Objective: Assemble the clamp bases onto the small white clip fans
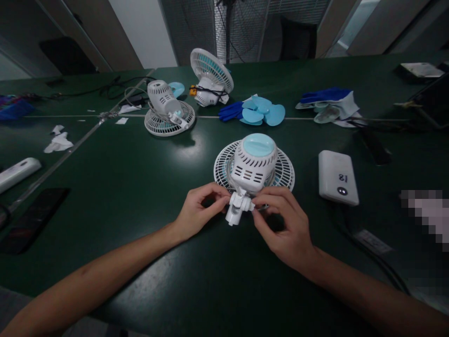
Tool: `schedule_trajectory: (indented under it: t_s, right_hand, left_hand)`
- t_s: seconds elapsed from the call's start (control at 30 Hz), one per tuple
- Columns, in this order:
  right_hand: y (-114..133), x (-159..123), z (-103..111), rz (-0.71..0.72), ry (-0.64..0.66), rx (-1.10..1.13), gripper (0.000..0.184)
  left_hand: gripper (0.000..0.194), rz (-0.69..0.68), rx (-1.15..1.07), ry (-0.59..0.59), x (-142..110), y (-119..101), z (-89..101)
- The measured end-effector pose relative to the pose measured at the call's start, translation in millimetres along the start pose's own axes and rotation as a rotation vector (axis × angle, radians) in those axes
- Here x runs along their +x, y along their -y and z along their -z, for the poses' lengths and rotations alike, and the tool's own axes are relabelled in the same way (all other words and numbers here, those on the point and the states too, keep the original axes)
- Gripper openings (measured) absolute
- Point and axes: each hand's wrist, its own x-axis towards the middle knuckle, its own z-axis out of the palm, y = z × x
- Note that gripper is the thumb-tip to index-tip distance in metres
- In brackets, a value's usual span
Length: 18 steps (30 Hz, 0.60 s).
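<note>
A small white fan (pixel 253 164) with a light-blue back cap lies grille-down on the dark green table (pixel 140 187) in front of me. Its white mounting bracket (pixel 237 208) sticks out toward me. My left hand (pixel 199 209) pinches the bracket's left side with curled fingers. My right hand (pixel 282 220) is closed at the bracket's right side, thumb and forefinger pressed on a small dark part I cannot make out.
A second fan (pixel 168 111) lies face down further back, a third (pixel 211 77) stands tilted behind it. Light-blue fan blades (pixel 261 111) and blue gloves (pixel 324 96) lie beyond. A white power bank (pixel 337 178) sits right, a black phone (pixel 33 213) and white device (pixel 17 172) left.
</note>
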Motion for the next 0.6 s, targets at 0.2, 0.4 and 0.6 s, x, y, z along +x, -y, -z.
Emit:
schedule_trajectory:
  t_s: [0.2,0.4,0.6]
  right_hand:
    - [2.5,2.0,0.7,0.014,0.017,-0.015,0.029]
    - [1.7,1.0,0.5,-0.017,0.015,0.0,0.024]
    - [-0.5,1.9,0.8,-0.047,0.0,-0.017,0.013]
  left_hand:
    - [0.015,0.014,0.008,-0.011,-0.2,-1.0,-0.8]
    - [0.015,-0.001,0.014,-0.009,-0.3,-1.6,-0.9]
    - [0.013,-0.014,0.031,0.006,-0.2,-0.9,-0.1]
